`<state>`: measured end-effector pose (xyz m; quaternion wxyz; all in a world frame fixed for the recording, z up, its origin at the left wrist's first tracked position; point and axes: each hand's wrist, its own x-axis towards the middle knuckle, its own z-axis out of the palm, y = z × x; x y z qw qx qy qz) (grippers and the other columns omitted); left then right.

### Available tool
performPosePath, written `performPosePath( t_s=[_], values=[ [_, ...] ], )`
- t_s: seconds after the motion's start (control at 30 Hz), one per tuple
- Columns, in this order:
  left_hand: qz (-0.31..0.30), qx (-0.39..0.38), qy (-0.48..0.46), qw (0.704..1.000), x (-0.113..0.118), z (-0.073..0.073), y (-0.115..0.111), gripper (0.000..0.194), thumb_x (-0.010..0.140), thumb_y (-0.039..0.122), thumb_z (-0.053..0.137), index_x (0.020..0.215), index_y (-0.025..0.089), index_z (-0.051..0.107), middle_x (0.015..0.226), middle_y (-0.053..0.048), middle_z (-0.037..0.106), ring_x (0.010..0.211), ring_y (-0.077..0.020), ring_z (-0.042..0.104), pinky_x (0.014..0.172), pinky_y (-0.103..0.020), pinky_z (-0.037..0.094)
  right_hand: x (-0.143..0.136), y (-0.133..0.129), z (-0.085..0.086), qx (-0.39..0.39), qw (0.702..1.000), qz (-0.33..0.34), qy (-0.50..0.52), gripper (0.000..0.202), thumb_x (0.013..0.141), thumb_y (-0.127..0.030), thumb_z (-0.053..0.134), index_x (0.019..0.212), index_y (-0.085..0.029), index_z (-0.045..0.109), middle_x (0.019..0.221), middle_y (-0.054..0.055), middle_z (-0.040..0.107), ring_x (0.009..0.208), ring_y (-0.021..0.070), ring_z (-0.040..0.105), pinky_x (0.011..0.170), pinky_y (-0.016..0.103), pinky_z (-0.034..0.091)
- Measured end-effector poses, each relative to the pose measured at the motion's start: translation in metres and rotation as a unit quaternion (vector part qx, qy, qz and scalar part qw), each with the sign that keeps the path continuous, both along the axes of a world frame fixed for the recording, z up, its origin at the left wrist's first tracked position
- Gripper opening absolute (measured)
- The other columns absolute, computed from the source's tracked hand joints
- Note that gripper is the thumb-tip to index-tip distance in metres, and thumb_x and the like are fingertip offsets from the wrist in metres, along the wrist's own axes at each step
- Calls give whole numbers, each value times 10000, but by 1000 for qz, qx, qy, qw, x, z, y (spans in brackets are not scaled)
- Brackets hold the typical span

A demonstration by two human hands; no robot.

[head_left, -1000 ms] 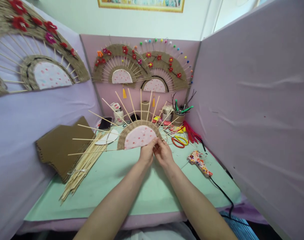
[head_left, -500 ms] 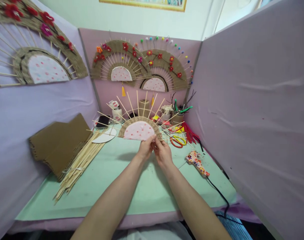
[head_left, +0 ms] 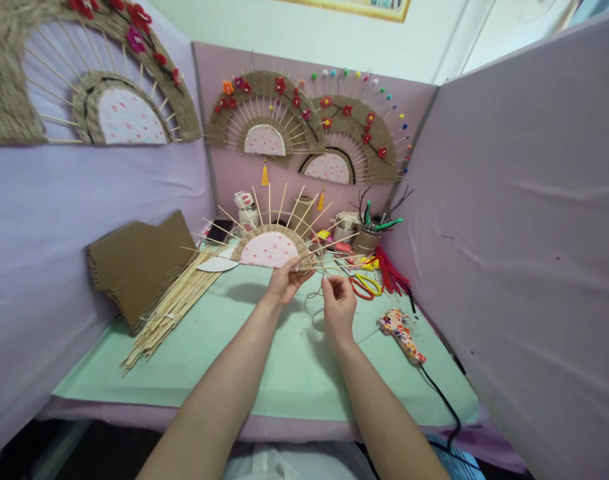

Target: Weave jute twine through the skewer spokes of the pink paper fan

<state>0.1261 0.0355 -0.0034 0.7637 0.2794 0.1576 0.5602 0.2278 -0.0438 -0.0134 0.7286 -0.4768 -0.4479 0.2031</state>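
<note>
Above the table I hold a half-round fan (head_left: 269, 251) with a pink spotted centre, a woven twine band around it and bare sticks spreading outward. My left hand (head_left: 284, 283) is closed on the fan's lower right edge, thumb in front. Just right of it, my right hand (head_left: 339, 303) is closed in a pinch on a thin twine (head_left: 314, 295), which loops down between the two hands. The twine seems to run up to the fan's right end. Scissors (head_left: 366, 287) with red and yellow handles lie beyond my right hand.
At right lies a flowered glue gun (head_left: 403, 335) with its black cord. A bundle of sticks (head_left: 167, 313) and brown cardboard (head_left: 139, 267) lie left. Jars, a twine spool (head_left: 302, 212) and a tool pot (head_left: 368, 239) stand behind. Finished fans (head_left: 264, 80) hang on the partitions.
My right hand has left the fan's edge and moved right and down, drawing twine. The left hand still grips the fan. The view has shifted slightly left.
</note>
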Motion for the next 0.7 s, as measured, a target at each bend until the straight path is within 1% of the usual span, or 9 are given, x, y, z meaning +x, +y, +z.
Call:
performPosePath(
  t_s=[0.1,0.2,0.3,0.5,0.6,0.7],
  values=[
    [-4,1,-1,1000,1,1,-1,163,733,140,602,884,97,646,937,-105,703,883,-213,660,888,-373,485,4,7,-4,-20,999,-40,10,262,733,-379,612,855,-182,491,779,-3,515,711,125,493,655,249,400],
    [-9,4,-2,1000,1,2,-3,156,729,138,605,875,102,645,928,-98,707,879,-213,662,901,-385,477,7,13,-9,-42,999,-23,19,286,729,-394,605,876,-172,502,825,22,536,764,142,510,686,262,408],
    [-22,6,-6,1000,0,3,-5,147,726,145,606,861,101,644,926,-102,706,921,-234,651,934,-419,450,8,15,-12,-41,999,12,20,266,741,-392,588,864,-161,540,803,26,561,739,142,514,683,270,410],
    [-56,10,-27,998,-1,3,-7,130,719,141,600,838,104,637,931,-104,704,983,-279,624,964,-506,400,9,15,-13,-29,999,31,13,224,752,-368,579,817,-154,571,730,8,560,662,126,493,628,255,401],
    [-57,0,-27,998,0,2,-7,126,717,129,594,834,105,635,914,-103,705,980,-275,626,963,-504,401,9,16,-13,-36,999,32,10,228,746,-369,580,813,-151,569,723,9,557,654,124,488,615,251,398],
    [-54,-9,-22,998,0,3,-7,135,715,122,597,842,98,635,911,-107,701,975,-262,628,948,-457,430,9,16,-13,-46,998,31,12,232,735,-365,587,819,-150,568,728,11,556,659,125,489,627,257,401]
  ],
)
